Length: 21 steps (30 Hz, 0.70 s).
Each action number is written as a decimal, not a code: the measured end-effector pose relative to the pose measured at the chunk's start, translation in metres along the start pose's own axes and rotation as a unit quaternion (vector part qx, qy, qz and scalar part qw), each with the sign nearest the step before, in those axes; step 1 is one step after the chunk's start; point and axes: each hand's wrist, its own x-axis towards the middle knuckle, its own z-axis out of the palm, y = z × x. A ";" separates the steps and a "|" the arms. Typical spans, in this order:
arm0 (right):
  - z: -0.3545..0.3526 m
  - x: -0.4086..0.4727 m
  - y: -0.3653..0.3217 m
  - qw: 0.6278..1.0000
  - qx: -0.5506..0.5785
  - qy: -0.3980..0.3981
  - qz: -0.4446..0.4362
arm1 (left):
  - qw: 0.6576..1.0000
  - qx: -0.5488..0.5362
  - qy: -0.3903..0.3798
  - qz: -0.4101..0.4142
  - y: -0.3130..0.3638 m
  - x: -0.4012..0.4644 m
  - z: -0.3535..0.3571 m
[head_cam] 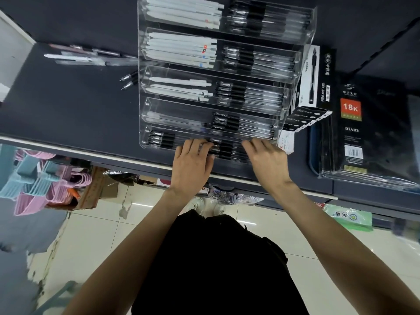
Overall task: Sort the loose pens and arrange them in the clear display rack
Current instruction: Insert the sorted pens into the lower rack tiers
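Observation:
A clear tiered display rack (295, 64) stands on the dark shelf. Its upper tiers hold white pens (181, 48) on the left and black-grip clear pens (238, 57) on the right. My left hand (193, 162) reaches into the lowest front tier, its fingers curled over a bunch of black-grip pens (223, 148). My right hand (266, 160) rests at the same tier's right part with its fingers spread flat; its fingertips are partly hidden. Loose pens (79, 56) lie on the shelf to the far left. Two more pens (129, 80) lie beside the rack's left wall.
A gel ink pen box (314, 76) leans against the rack's right side. Wrapped diary notebooks (354, 133) lie further right. The shelf's front edge (91, 153) runs just under my hands. Pink and blue hangers (41, 183) and floor tiles show below.

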 end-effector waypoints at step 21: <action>0.012 -0.011 -0.008 1.000 0.026 0.003 0.010 | 0.990 -0.101 -0.025 -0.100 0.014 0.002 -0.007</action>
